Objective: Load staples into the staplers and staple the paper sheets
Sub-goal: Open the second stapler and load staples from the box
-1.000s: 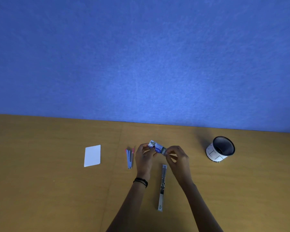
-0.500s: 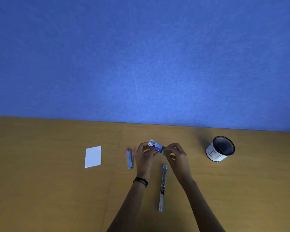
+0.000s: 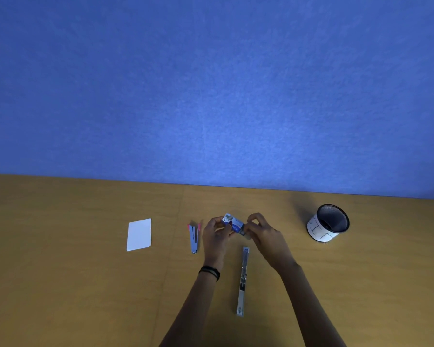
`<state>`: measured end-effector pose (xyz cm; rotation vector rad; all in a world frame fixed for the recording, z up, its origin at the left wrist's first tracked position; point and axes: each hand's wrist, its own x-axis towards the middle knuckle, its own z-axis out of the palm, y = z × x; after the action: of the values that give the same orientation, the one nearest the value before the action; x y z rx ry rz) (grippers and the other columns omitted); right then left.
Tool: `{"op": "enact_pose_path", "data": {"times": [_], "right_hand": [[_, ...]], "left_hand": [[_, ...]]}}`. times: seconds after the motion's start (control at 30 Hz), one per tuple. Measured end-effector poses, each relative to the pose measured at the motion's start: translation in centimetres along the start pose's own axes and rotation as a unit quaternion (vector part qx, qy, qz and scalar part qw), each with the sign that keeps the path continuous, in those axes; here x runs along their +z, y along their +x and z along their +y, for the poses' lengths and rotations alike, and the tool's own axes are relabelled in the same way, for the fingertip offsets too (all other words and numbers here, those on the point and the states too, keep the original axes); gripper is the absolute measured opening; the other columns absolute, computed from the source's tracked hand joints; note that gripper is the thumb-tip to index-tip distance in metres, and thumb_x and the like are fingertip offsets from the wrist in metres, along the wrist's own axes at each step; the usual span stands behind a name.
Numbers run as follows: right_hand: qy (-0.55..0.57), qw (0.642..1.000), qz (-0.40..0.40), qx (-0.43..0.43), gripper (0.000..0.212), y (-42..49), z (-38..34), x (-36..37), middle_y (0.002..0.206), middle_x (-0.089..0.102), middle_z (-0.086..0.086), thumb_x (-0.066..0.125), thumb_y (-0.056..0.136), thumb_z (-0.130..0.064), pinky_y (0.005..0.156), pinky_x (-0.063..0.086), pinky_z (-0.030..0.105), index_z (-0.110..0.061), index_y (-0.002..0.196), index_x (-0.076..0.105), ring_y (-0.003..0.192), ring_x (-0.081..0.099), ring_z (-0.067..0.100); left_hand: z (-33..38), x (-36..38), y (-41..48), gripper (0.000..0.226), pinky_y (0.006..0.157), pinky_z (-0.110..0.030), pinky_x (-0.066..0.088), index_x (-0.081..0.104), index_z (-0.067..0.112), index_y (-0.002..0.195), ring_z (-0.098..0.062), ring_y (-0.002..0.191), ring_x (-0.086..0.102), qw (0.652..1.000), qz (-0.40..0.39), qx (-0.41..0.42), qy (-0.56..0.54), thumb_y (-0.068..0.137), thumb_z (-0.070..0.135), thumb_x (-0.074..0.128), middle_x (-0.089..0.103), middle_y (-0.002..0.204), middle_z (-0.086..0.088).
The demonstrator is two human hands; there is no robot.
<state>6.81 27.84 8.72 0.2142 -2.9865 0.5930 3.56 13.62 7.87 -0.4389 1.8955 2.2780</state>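
Moved: almost nothing; both hands stay raised with the staple box (image 3: 233,223).
Left hand (image 3: 216,234): gripping the box.
Right hand (image 3: 262,232): pinching its end.
Open stapler (image 3: 242,280): flat between the forearms.
Pink stapler (image 3: 193,237): beside left hand.
Paper (image 3: 139,234): farther left, bare tabletop (image 3: 60,271) around.
Mesh cup (image 3: 328,224): right, near the far edge.

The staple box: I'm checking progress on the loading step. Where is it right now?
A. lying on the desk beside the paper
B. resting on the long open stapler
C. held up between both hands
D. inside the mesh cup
C: the staple box is pinched between the left hand and the right hand, above the desk.
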Motion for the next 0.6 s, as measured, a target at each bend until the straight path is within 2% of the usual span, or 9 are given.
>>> {"op": "enact_pose_path", "data": {"times": [0.13, 0.27, 0.43, 0.5, 0.6], "right_hand": [[0.041, 0.999, 0.018, -0.008, 0.006, -0.2, -0.3, -0.3, 0.116, 0.05, -0.002, 0.05, 0.094, -0.016, 0.056, 0.053, 0.031, -0.016, 0.095, 0.056, 0.073, 0.061, 0.013], [0.102, 0.994, 0.041, -0.005, 0.008, -0.5, -0.7, -0.6, 0.109, 0.054, -0.003, 0.052, 0.091, -0.008, 0.062, 0.054, 0.034, -0.015, 0.091, 0.056, 0.08, 0.059, 0.009], [0.158, 0.984, 0.077, 0.016, 0.013, -0.7, -1.1, -0.9, 0.098, 0.06, -0.004, 0.051, 0.089, -0.002, 0.063, 0.051, 0.034, -0.013, 0.092, 0.057, 0.077, 0.058, 0.011], [0.192, 0.975, 0.11, 0.032, 0.013, -0.9, -1.0, -0.9, 0.095, 0.061, -0.005, 0.053, 0.088, 0.0, 0.062, 0.049, 0.029, -0.012, 0.091, 0.059, 0.076, 0.059, 0.01], [0.222, 0.959, 0.161, 0.065, 0.011, -1.4, -0.5, -0.5, 0.092, 0.059, -0.012, 0.057, 0.088, -0.004, 0.059, 0.042, 0.01, -0.014, 0.09, 0.06, 0.073, 0.058, 0.003]], "left_hand": [[0.1, -0.1, -0.1, 0.02, 0.071, -0.022, 0.059, 0.058, -0.001, 0.106, -0.027, 0.102, 0.065, 1.0, 0.001, -0.004, 0.012, 0.086, 0.0, 0.06, 0.064, 0.105, -0.019], [0.3, -0.1, -0.4, 0.019, 0.068, -0.018, 0.058, 0.058, -0.002, 0.105, -0.027, 0.102, 0.065, 1.0, -0.006, -0.005, 0.004, 0.087, 0.0, 0.059, 0.064, 0.105, -0.019], [0.5, -0.3, -0.7, 0.014, 0.065, -0.016, 0.057, 0.059, 0.001, 0.101, -0.022, 0.096, 0.065, 1.0, -0.01, -0.007, -0.003, 0.087, 0.0, 0.06, 0.064, 0.102, -0.016], [0.5, -0.4, -0.8, 0.015, 0.065, -0.017, 0.057, 0.058, -0.001, 0.101, -0.019, 0.092, 0.064, 1.0, -0.012, -0.006, -0.003, 0.087, -0.001, 0.059, 0.063, 0.099, -0.014], [0.5, -0.8, -1.1, 0.016, 0.064, -0.016, 0.057, 0.057, -0.002, 0.102, -0.018, 0.092, 0.063, 1.0, -0.01, -0.01, -0.002, 0.086, -0.002, 0.059, 0.061, 0.097, -0.012]]}}
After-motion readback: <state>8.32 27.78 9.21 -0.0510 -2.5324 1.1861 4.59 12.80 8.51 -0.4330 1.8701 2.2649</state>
